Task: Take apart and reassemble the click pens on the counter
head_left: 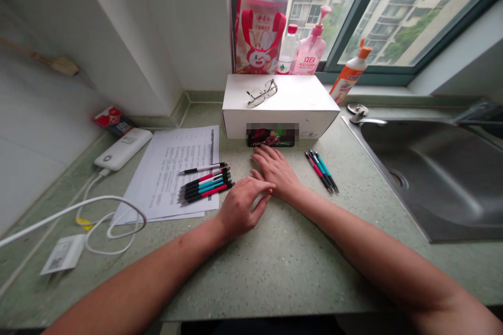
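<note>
My right hand (277, 170) lies flat on the counter with its fingers spread, fingertips just in front of a phone (271, 137). The phone leans sideways against a white box (236, 121), its screen lit and partly blurred out. Close by on the left, my left hand (243, 204) rests loosely curved, a gap showing between thumb and index finger; nothing is visible in it. Its other fingers are hidden. Several mechanical pencils (206, 187), black with red, blue or white, lie beside it on printed papers (157, 175). More pencils (322, 171) sit right of my right hand.
Eyeglasses (262, 94) lie on the box. Behind stand a red bag (259, 31), a water bottle (286, 52), a pink pump bottle (310, 52) and an orange-capped bottle (349, 73). A sink (444, 178) is at right; a power bank (123, 149), cable and charger (63, 254) at left.
</note>
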Tool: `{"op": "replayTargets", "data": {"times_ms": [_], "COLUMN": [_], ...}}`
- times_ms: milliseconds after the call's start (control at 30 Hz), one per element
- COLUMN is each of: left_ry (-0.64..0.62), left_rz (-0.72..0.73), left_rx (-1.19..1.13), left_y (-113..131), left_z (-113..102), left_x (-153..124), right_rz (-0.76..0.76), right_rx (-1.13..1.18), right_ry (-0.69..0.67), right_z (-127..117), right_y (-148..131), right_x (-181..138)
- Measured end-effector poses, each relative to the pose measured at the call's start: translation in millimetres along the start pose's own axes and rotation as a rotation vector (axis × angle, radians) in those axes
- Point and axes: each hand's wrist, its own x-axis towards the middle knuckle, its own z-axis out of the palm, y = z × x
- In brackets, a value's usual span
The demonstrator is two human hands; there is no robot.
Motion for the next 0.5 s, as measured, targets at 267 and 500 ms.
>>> {"op": "replayTargets", "data": {"times_ms": [267, 500], "left_ry": [-0.009, -0.014], "left_rz": [-0.016, -0.026], "left_rx": [-0.016, -0.016], "left_y": [0.6, 0.0], "left_z": [-0.2, -0.3], "left_x": [1.3, 0.7], "right_rz": [-0.039, -0.049], "right_rx": [0.023, 0.008], "right_ry": [0.003, -0.021], "right_z": [1.4, 2.0], "right_y": [2.2, 3.4], "right_x": [0.9, 2.3]}}
